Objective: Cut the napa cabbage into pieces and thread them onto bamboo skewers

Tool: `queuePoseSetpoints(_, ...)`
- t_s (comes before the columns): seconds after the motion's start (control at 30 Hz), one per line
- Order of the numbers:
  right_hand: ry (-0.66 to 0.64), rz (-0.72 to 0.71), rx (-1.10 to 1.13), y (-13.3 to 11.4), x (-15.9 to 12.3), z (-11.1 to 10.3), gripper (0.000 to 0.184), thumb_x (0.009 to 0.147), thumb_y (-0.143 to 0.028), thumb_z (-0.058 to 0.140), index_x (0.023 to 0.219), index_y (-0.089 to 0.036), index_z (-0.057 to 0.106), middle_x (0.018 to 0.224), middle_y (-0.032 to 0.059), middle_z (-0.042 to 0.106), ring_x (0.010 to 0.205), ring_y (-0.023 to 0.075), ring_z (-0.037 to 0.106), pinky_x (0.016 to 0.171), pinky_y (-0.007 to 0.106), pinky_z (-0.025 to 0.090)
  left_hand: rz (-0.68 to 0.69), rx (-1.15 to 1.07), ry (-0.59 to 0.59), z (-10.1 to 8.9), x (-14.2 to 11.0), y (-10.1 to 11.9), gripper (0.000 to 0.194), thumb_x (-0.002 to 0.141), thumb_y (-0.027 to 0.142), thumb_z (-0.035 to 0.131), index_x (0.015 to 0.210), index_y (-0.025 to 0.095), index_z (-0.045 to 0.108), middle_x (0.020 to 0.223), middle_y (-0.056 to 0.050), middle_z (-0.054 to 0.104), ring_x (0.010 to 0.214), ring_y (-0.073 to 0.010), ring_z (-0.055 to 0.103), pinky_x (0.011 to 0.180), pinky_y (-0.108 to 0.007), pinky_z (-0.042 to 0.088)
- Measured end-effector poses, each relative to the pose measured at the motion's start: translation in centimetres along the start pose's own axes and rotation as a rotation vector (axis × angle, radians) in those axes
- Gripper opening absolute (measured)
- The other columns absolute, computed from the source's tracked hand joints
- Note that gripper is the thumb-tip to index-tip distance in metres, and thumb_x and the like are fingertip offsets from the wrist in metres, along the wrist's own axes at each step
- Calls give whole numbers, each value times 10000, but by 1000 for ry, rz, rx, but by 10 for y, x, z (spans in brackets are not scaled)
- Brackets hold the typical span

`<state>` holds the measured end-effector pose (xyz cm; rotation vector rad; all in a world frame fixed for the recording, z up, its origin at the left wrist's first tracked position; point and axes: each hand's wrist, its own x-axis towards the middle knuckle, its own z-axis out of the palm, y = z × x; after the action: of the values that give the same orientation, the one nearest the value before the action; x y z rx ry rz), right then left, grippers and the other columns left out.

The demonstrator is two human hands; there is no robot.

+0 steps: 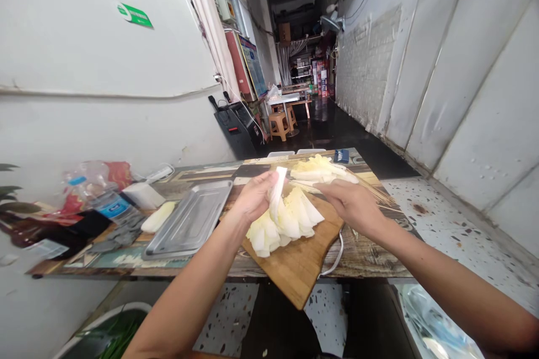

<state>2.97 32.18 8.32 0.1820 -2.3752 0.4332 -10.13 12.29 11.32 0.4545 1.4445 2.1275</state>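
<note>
My left hand (257,196) is closed on a pale strip of napa cabbage leaf (277,193), held upright above the cutting board. My right hand (351,205) pinches a thin pale bamboo skewer (305,184) that points left at the leaf; its tip is hard to make out. Beneath my hands, a fanned row of cut napa cabbage pieces (290,221) lies on the wooden cutting board (301,269), whose corner overhangs the table's front edge. More cabbage leaves (322,168) lie behind the board. Loose bamboo skewers (381,193) lie beyond my right hand.
Left of the board lies a metal tray (191,219), with a white oblong piece (158,217) beside it. A water bottle (112,205) and a dark bottle (37,235) are farther left. A small blue box (341,156) sits at the table's far edge. A cord loop (337,258) hangs from the board.
</note>
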Motion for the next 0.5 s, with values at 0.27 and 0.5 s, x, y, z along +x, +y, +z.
queuePoseSetpoints(0.27, -28, 12, -78, -3, -2, -5, 317, 953, -287, 453, 1141, -321, 706, 838, 11, 717, 723, 148, 637, 554, 240, 377, 36, 65, -36, -1, 0, -3, 346, 615, 342, 867, 801, 106, 696, 696, -48, 701, 609, -118, 626, 610, -220, 503)
queuePoseSetpoints(0.5, -46, 46, -43, -3, -5, -7, 298, 950, -294, 475, 1134, -330, 707, 959, 9, 742, 806, 166, 669, 594, 246, 417, 41, 86, -65, 4, -2, -5, 342, 622, 357, 861, 815, 111, 720, 694, -41, 701, 594, -110, 614, 609, -216, 492)
